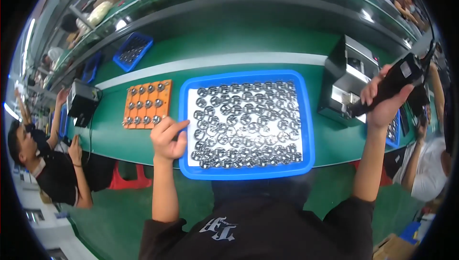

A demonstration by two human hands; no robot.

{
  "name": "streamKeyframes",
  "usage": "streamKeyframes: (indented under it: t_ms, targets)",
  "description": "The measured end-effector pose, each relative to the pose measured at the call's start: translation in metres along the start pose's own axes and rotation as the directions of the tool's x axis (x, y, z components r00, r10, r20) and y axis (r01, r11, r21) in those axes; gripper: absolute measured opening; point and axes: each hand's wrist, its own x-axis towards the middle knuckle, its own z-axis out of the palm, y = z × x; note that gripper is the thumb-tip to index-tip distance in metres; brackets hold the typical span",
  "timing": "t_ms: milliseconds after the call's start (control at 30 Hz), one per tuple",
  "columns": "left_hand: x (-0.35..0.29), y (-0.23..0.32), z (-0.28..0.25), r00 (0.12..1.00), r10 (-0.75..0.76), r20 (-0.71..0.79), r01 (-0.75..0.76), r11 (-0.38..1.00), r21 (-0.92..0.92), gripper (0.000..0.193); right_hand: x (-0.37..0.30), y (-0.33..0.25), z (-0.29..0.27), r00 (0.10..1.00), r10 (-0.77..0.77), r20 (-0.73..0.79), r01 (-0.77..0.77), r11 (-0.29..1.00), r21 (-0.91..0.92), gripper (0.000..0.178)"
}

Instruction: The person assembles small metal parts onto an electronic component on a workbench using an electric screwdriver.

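Observation:
My left hand (168, 138) is at the left rim of a blue tray (310, 131). Its index finger stretches toward the rim and the thumb stands apart, with nothing visible between them; the other fingers curl by the corner of an orange fixture (164, 98). That fixture bears rows of round metal parts. In the tray, many small round silvery-black parts (246, 119) lie on a white sheet. At the right, my right hand (382, 98) is wrapped round a black corded electric screwdriver (394, 85), tilted with its tip down-left beside a metal box-shaped machine (342, 92).
Another blue tray of parts (134, 52) lies at the back left, and a blue bin (394, 133) is right of the machine. A pale strip (215, 60) crosses the green bench. Co-workers sit at left (52, 164) and right (425, 164). A dark cable (431, 25) hangs at the right.

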Motion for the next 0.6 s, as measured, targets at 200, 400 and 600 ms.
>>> streamKeyframes:
  t_ms: [200, 400, 600]
  targets:
    - [0.009, -0.005, -0.002, 0.993, 0.095, 0.073, -0.097, 0.995, 0.024, 0.022, -0.017, -0.022, 0.016, 0.993, -0.063, 0.098, 0.057, 0.996, 0.062, 0.084]
    - [0.018, -0.016, -0.013, 0.983, 0.118, 0.141, -0.113, 0.993, -0.041, 0.022, 0.013, -0.042, 0.023, 0.978, -0.200, -0.053, 0.197, 0.979, -0.052, 0.086]
    - [0.072, -0.027, -0.001, 0.939, 0.322, 0.119, -0.315, 0.946, -0.077, 0.018, 0.025, -0.030, 0.017, 0.969, -0.185, -0.164, 0.149, 0.967, -0.206, 0.079]
